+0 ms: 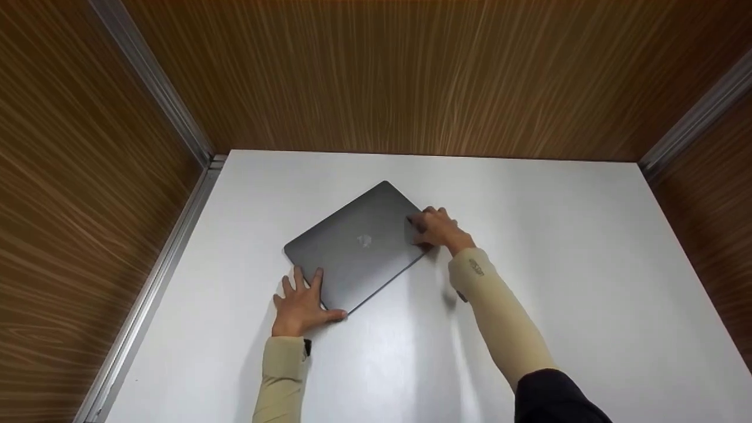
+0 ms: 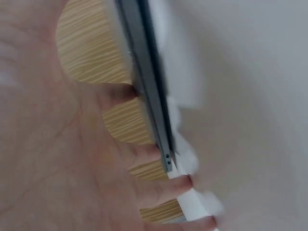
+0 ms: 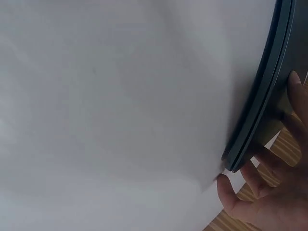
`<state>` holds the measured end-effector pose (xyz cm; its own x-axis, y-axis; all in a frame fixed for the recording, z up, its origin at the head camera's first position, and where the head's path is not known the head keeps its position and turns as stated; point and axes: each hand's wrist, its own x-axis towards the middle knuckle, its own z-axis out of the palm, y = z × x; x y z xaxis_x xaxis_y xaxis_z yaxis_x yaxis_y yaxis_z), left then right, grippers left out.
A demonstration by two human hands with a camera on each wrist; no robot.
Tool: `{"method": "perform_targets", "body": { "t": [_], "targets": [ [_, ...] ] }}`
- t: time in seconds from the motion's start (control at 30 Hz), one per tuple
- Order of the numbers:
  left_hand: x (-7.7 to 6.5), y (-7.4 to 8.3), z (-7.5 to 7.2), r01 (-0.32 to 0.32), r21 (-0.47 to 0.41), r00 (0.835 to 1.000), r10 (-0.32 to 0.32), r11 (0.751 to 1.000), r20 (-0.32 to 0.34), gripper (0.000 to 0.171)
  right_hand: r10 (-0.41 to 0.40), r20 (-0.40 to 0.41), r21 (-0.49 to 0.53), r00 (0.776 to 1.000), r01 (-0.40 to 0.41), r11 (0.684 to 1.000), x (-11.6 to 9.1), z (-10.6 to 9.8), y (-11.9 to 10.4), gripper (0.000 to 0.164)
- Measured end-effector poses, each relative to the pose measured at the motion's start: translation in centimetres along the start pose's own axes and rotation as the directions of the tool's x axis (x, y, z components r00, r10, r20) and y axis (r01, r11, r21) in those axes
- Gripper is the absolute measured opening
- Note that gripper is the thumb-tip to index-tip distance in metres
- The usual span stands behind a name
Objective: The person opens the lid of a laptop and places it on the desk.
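A closed grey laptop (image 1: pixel 346 247) lies aslant on the white table, its lid with a pale logo facing up. My left hand (image 1: pixel 301 308) is spread at its near left corner, fingertips along the short edge and thumb by the long near edge. The left wrist view shows the laptop's thin side (image 2: pixel 149 82) beside straight fingers. At the opposite short edge, my right hand (image 1: pixel 436 228) rests with bent fingers on the lid and the edge. In the right wrist view its thumb (image 3: pixel 295 89) lies on the lid, while the little fingertip (image 3: pixel 222 180) is just past the corner.
The white tabletop (image 1: pixel 564 258) spreads around the laptop. Wood-grain panels (image 1: pixel 376 76) stand along the back and both sides, with a metal rail (image 1: pixel 147 294) running down the left edge.
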<state>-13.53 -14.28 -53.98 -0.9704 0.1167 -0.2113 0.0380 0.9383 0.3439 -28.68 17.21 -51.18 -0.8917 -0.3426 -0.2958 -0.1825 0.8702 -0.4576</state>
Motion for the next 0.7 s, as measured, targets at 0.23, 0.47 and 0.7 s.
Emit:
{"method": "perform_targets", "body": {
  "t": [0.23,0.47,0.7],
  "targets": [
    [0.6,0.4,-0.8,0.031,-0.024,1.000,-0.031,0.999,0.004,0.119,0.049,0.013,0.028,0.999,-0.050,0.998,0.4,-0.5,-1.2,0.066],
    [0.5,0.7,-0.1,0.035,-0.049,0.999,-0.034,0.998,0.030,0.120,0.061,-0.001,0.052,0.998,-0.061,0.997,-0.1,0.0,-0.5,0.065],
    [0.5,0.6,0.1,0.041,-0.036,0.998,-0.040,0.999,0.044,0.121,0.063,0.002,0.045,0.998,-0.063,0.997,-0.1,0.5,-0.2,0.065]
  ]
}}
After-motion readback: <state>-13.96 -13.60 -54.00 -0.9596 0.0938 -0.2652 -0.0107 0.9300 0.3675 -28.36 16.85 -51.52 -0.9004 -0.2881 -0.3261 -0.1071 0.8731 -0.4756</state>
